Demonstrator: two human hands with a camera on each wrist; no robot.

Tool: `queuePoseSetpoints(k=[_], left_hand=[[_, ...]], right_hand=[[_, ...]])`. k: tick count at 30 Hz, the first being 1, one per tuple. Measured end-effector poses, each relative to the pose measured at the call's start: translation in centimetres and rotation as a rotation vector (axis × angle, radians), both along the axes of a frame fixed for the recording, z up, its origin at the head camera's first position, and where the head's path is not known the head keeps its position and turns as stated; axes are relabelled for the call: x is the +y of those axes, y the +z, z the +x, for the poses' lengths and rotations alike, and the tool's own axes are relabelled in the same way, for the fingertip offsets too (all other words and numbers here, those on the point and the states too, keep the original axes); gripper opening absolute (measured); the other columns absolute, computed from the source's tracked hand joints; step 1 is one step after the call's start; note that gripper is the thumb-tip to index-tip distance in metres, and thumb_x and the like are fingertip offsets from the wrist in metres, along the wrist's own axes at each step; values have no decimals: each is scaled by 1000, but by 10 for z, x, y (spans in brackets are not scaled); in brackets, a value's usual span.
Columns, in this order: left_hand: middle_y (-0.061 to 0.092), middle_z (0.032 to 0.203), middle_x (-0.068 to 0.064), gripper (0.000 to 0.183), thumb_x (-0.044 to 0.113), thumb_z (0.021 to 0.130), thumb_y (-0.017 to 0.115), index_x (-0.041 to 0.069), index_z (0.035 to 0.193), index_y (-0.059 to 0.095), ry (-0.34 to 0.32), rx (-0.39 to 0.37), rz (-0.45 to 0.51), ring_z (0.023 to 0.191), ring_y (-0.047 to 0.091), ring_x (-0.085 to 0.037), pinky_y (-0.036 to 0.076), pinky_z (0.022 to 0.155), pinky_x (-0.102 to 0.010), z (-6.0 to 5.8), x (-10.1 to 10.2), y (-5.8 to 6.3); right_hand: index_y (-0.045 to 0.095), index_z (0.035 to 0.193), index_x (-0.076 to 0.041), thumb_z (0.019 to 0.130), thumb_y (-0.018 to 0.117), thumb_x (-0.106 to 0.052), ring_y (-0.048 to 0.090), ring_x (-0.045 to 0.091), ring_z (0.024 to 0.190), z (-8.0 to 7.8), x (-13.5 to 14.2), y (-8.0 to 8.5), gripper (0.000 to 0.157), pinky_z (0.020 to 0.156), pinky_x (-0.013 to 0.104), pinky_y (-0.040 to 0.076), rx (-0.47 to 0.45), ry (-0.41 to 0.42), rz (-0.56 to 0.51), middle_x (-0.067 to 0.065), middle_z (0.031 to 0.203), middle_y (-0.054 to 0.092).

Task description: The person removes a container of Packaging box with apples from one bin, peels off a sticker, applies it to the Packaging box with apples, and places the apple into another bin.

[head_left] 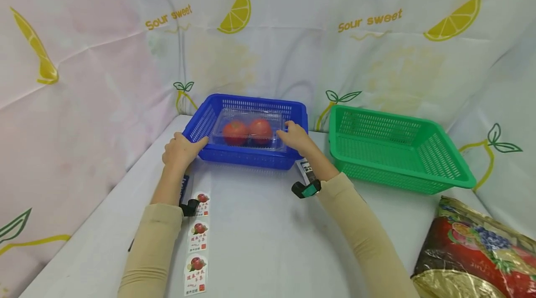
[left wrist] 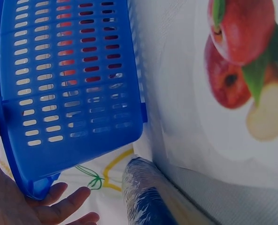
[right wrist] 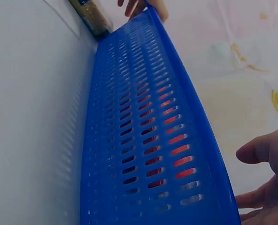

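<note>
1. gripping the blue plastic basket (head_left: 247, 156) at its near left corner, the left hand (head_left: 180, 150) curled round the rim.
2. the right hand (head_left: 296, 139) was spread wide at the right end; contact with the clear clamshell (head_left: 250, 115) could not be told.
3. that basket stood far on the white table (head_left: 259, 228), the clamshell inside it holding two red apples (head_left: 260, 131).
4. a green plastic basket (head_left: 377, 153) stood to the right.

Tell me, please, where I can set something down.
The table is bare between the label strip and right sleeve, before the blue basket; so is the green basket. Crowded: the blue basket, holding boxed apples, and beside the left sleeve.
</note>
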State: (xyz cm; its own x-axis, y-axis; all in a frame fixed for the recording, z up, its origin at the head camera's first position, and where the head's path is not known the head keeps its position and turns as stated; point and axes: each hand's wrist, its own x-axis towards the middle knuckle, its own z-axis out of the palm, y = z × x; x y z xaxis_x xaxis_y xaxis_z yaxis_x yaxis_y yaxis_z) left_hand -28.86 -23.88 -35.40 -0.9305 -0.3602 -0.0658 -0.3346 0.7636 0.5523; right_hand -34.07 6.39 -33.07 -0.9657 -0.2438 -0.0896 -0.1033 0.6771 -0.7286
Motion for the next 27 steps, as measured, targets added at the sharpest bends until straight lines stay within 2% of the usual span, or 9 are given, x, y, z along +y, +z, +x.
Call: queuePoseSetpoints(k=[4,10,16,20,27], left_hand=[[42,118,-33,103,72,76,44,-12,133,22,-2,-17,5,106,42,-45,37,84,-56,1,-2,1],[38,123,-35,104,70,79,41,-13,136,16,-16,-41,21,108,41,-46,35,87,-58,0,-2,2],[36,126,-37,102,66,82,41,-13,138,8,-36,-42,52,112,39,-48,31,90,-60,-1,0,2],[35,128,-37,101,64,83,42,-12,139,5,-41,-41,66,114,37,-48,29,90,-61,0,1,1],[35,128,-37,100,63,84,42,-11,140,5,-37,-37,76,114,37,-48,29,90,-62,2,1,1]], right_hand=[[16,144,2,95,40,-34,27,34,131,-5,-3,1,65,100,49,31,-84,-19,14,18,147,24],[20,143,1,95,36,-34,29,33,130,-12,-9,1,62,98,49,34,-162,-64,63,17,146,25],[21,143,0,96,34,-32,27,33,131,-19,-13,-7,59,99,47,33,-231,-114,13,16,146,25],[24,143,-1,97,34,-36,34,33,128,-21,-16,-13,59,98,45,35,-259,-144,-5,16,145,29],[23,143,-1,94,39,-42,36,34,126,-20,-18,-17,66,98,45,35,-283,-163,-66,16,145,28]])
